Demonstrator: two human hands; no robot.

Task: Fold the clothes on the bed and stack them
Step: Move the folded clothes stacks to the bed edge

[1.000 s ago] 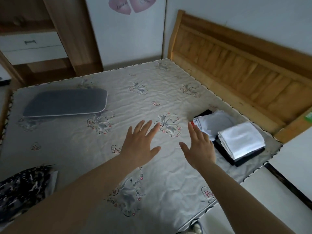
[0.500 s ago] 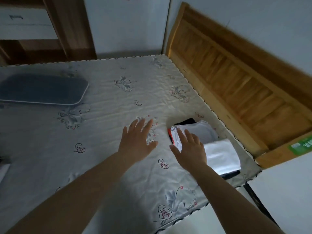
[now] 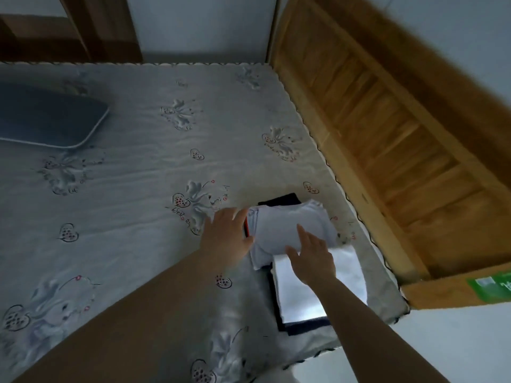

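Near the bed's right corner lie two piles of folded clothes. The far pile has a pale white garment (image 3: 282, 228) with a red edge, lying over a dark one (image 3: 279, 199). The near pile is a folded white cloth (image 3: 345, 283) on dark clothes (image 3: 304, 326). My left hand (image 3: 226, 234) is flat with straight fingers at the left edge of the far pile. Fingers spread, my right hand (image 3: 311, 258) hovers over the spot where the two piles meet. Neither hand grips anything.
The bed (image 3: 132, 189) has a pale grey patterned sheet. A grey flat pillow (image 3: 47, 117) lies at the far left. The wooden headboard (image 3: 387, 134) runs along the right side, with a wooden post (image 3: 456, 291) beside the near pile. The bed's near edge lies close below the piles.
The view has swung right and down toward the piles. Both hands have moved right; the left one has reached the far pile's left edge and the right one is over the clothes.
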